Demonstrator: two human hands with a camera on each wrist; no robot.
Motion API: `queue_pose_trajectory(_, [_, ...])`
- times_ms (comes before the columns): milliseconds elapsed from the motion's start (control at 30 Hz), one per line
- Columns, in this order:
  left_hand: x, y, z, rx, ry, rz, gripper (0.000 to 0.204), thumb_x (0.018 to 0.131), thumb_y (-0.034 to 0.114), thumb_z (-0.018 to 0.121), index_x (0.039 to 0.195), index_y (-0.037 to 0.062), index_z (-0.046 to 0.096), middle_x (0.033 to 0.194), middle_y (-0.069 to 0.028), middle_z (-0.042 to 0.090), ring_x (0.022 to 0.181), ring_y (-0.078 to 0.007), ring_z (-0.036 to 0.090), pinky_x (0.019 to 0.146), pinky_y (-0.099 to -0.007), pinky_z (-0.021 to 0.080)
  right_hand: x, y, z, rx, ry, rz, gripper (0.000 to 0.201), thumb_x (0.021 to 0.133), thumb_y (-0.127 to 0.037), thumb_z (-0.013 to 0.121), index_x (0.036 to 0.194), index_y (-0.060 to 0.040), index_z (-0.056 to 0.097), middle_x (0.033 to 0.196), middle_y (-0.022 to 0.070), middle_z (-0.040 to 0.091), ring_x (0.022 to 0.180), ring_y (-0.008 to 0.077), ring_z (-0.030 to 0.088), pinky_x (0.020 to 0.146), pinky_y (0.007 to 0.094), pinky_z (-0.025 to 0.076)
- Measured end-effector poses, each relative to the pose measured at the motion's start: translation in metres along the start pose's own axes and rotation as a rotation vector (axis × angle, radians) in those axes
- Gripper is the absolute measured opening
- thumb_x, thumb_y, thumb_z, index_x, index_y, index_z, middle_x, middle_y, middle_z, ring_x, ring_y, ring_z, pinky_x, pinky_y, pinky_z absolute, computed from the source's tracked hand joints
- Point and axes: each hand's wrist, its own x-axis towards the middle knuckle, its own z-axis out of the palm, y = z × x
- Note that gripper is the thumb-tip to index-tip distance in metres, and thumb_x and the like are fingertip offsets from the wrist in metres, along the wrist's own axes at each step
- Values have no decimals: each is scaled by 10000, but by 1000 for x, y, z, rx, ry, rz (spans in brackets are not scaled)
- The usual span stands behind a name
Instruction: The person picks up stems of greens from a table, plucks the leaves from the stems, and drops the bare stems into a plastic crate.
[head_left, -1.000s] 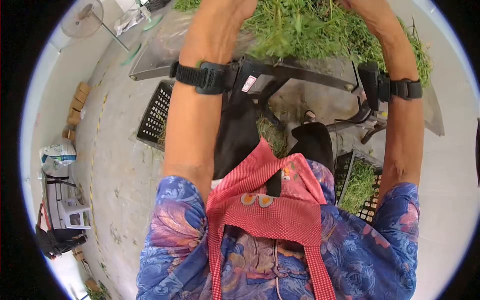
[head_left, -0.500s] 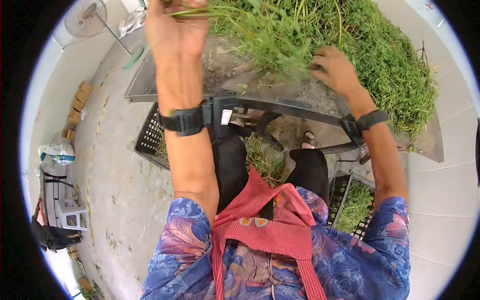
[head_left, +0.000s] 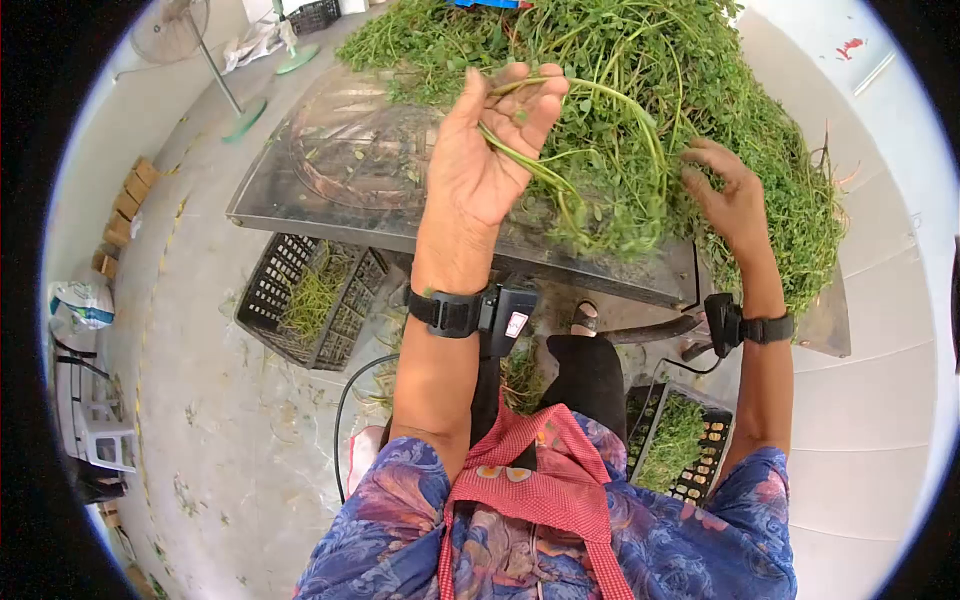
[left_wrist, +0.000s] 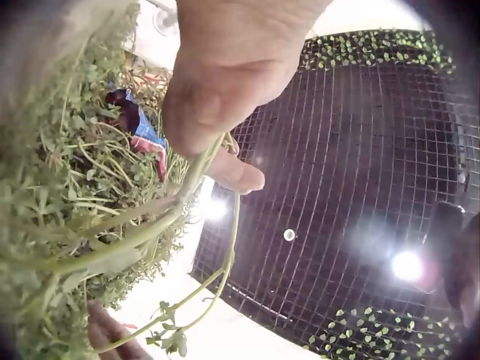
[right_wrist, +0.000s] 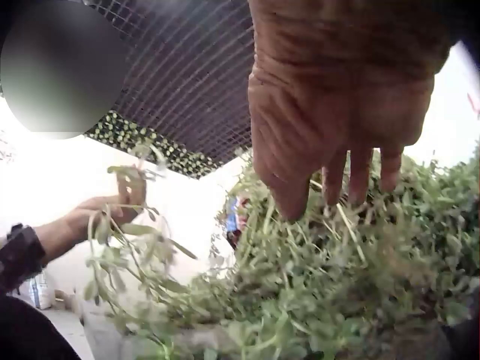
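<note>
Palm up over the metal table [head_left: 345, 150], my left hand [head_left: 485, 150] holds a few long green stems [head_left: 640, 105] between curled fingers and thumb. The leafy ends hang to the right, above the table's front part. In the left wrist view the stems [left_wrist: 154, 232] pass under the thumb of the left hand [left_wrist: 225, 82]. My right hand [head_left: 730, 195] is at the near right side of the large green heap [head_left: 770, 150], its fingers bent loosely. In the right wrist view the right hand's [right_wrist: 337, 105] fingers point down at the leaves [right_wrist: 337, 277]; their tips are partly hidden.
A blue and red packet [left_wrist: 146, 135] lies among the greens. Below the table stand a black crate [head_left: 270, 310] with stems at left and another crate [head_left: 715, 455] with greens at right. A fan [head_left: 215, 70], boxes [head_left: 125, 215] and a white stool [head_left: 105, 440] are farther left.
My left hand has moved right and turned its palm up, with the stems in its fingers. The right hand has shifted slightly right and down. More of the table and left crate shows.
</note>
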Motion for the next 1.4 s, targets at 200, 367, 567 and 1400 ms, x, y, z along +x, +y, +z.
queue_pose_trajectory(200, [2, -8, -5, -71, -29, 11, 414, 960, 306, 402, 997, -80, 547, 1137, -309, 524, 1032, -368, 574, 891, -415, 526, -16, -110, -19, 467, -67, 219, 176, 801, -112, 640, 967, -60, 664, 721, 86, 638, 559, 111, 528, 540, 218, 420])
queue_pose_trajectory(367, [2, -23, -1, -47, 8, -13, 420, 967, 314, 383, 1002, -74, 541, 1115, -289, 543, 1019, -359, 582, 868, -409, 535, 5, -117, 13, 147, -146, 42, 217, 790, -115, 632, 1005, -108, 659, 699, 137, 603, 509, 247, 515, 504, 313, 415])
queue_pose_trajectory(567, [2, -25, -7, 0, -20, -10, 430, 974, 317, 355, 1045, -76, 516, 1153, -288, 520, 1043, -353, 570, 864, -406, 537, 0, -101, 27, 199, -34, -70, 133, 786, -127, 627, 877, -34, 653, 744, 147, 614, 622, 312, 578, 546, 349, 439])
queue_pose_trajectory(1400, [-2, -70, 0, 517, 297, -124, 497, 953, 455, 361, 1289, 101, 453, 1049, -31, 487, 737, -52, 463, 372, -140, 298, 11, -84, 45, 1037, 127, 194, 403, 782, -65, 681, 1161, 13, 569, 826, 45, 637, 772, 80, 585, 706, 233, 460])
